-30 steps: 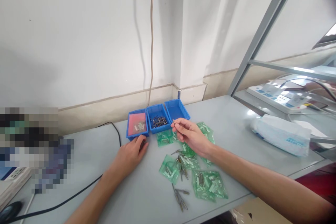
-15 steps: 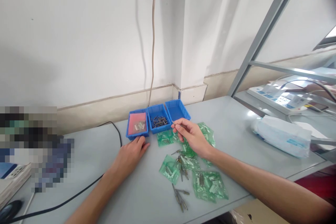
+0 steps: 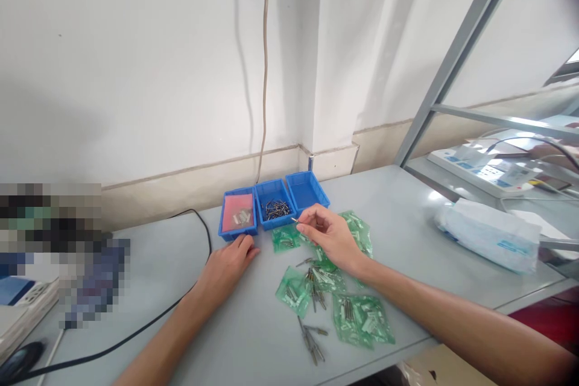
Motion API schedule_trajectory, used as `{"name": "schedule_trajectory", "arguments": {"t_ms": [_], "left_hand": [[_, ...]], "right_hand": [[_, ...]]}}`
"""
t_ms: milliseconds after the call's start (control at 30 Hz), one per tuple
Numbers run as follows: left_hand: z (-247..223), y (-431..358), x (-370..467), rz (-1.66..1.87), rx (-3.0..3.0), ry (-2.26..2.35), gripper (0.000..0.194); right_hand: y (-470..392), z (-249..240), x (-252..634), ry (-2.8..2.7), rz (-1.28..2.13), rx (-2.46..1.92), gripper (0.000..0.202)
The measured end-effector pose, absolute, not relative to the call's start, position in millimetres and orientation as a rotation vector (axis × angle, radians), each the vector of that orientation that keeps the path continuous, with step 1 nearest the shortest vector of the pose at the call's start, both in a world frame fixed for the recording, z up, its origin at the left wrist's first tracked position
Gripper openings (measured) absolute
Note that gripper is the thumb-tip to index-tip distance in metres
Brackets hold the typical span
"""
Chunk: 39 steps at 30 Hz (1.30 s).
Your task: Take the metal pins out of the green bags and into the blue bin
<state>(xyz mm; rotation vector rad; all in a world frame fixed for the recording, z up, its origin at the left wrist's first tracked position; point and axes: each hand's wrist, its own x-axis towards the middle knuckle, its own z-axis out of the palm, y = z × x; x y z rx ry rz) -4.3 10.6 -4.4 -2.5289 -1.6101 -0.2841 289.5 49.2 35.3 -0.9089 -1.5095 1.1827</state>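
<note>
My right hand [image 3: 329, 236] pinches a small metal pin [image 3: 295, 220] between thumb and fingertips, near the front edge of the middle blue bin [image 3: 277, 222]. Dark metal pins [image 3: 277, 210] lie heaped in that bin. My left hand [image 3: 233, 258] rests on the table by the front of the left blue bin [image 3: 239, 232], fingers curled; whether it grips anything is hidden. A pink sheet [image 3: 232, 205] and a clear bag with pale pieces [image 3: 242, 216] lie in the left bin. Green bags of parts [image 3: 293, 289] surround my right hand, and loose metal pins [image 3: 311, 341] lie nearer me.
The right blue bin [image 3: 307, 190] stands against the others. A white plastic package [image 3: 491, 235] lies at the right, by a metal frame [image 3: 434, 90]. A black cable [image 3: 136, 335] crosses the left, near a mouse [image 3: 22, 362].
My right fingers have turned slightly, and the pin's tip now points out to the left. My left hand stays by the left bin; the view has shifted slightly.
</note>
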Motion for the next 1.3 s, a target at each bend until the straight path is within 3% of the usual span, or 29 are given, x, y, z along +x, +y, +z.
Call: {"name": "schedule_trajectory", "arguments": {"t_ms": [367,733,1300], "left_hand": [[-5,10,-5,-0.342,-2.574,-1.565,0.027],[-5,11,-6,-0.364,-2.603,-1.583,0.028],[-2,10,-4,-0.36,-2.633,-1.687,0.026]], "right_hand": [[49,49,291,-1.148,1.613,-0.757,0.031],[50,45,290,-0.929,1.967,-0.485,0.021],[50,42,291,-0.977,1.984,-0.443,0.022]]}}
